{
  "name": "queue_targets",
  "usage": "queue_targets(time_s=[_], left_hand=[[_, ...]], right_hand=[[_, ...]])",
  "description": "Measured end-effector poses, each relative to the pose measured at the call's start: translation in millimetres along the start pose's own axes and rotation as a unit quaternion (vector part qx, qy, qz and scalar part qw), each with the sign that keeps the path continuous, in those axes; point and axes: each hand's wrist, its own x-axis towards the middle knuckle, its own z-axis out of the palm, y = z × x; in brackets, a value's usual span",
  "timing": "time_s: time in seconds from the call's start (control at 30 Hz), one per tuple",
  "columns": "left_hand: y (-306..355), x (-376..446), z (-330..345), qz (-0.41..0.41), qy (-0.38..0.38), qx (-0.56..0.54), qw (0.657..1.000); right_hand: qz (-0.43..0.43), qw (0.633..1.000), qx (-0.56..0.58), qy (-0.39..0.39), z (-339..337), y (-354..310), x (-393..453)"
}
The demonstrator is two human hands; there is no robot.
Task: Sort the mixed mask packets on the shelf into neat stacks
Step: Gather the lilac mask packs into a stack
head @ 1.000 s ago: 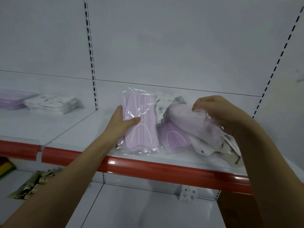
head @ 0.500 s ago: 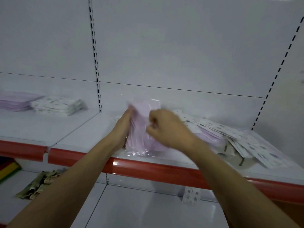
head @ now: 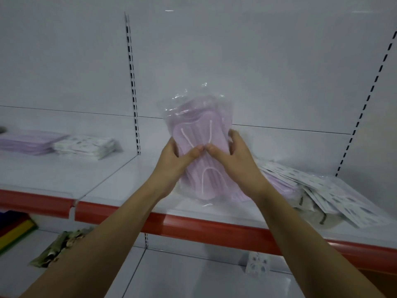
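Note:
A bundle of purple mask packets (head: pixel 199 134) in clear plastic stands upright on the white shelf (head: pixel 120 186), near its front edge. My left hand (head: pixel 176 162) grips its left side and my right hand (head: pixel 232 160) grips its right side, thumbs meeting on the front. To the right lies a fanned, untidy heap of patterned white packets (head: pixel 335 196) with purple packets (head: pixel 281 186) partly buried under it. On the left shelf section sit a neat purple stack (head: pixel 28 143) and a neat patterned stack (head: pixel 86 145) side by side.
A red strip (head: pixel 193 229) runs along the shelf's front edge. On the lower shelf lie a loose patterned packet (head: pixel 257 265), crumpled greenish packets (head: pixel 60 246) and coloured items (head: pixel 15 229) at far left. Slotted uprights (head: pixel 132 82) divide the white back wall.
My right hand left the mixed heap and came over to the purple packets. Both hands have now lifted the purple bundle upright and squared it between them.

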Motion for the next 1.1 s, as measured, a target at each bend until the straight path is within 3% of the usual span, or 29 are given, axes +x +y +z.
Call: queue_targets(time_s=[0.13,0.33,0.5,0.6,0.73,0.83,0.9,1.0,1.1], left_hand=[[-12.4,-1.0,1.4,-0.011,0.022,0.002,1.000],[0.5,9.7,1.7,0.039,0.056,-0.057,0.996],[-16.5,3.0,12.1,0.022,0.036,-0.004,0.999],[-12.3,8.8,12.1,0.040,0.041,0.010,0.998],[9.1,20.2,8.2,0.084,0.082,-0.034,0.992],[15.4,25.2,12.7,0.106,0.076,-0.002,0.991],[11.6,23.6,16.2,0.114,0.074,0.018,0.991],[-0.3,16.8,20.3,0.091,0.073,0.015,0.993],[-13.1,13.5,20.6,0.012,0.048,0.041,0.998]], right_hand=[[0.032,0.999,-0.006,-0.018,7.2,27.7,-10.6],[0.023,0.999,0.046,-0.006,3.3,22.6,-2.5],[0.103,0.987,0.006,-0.125,4.5,36.9,-14.3],[0.132,0.981,0.015,-0.144,0.0,36.8,-12.4],[0.141,0.977,0.029,-0.157,-6.1,35.6,-14.6],[0.127,0.975,-0.003,-0.183,-6.4,33.8,-17.8],[0.105,0.983,0.033,-0.145,-7.5,33.6,-15.9],[0.098,0.984,0.095,-0.111,-14.6,33.2,-13.8],[0.099,0.981,-0.002,-0.166,-11.2,39.1,-19.0]])
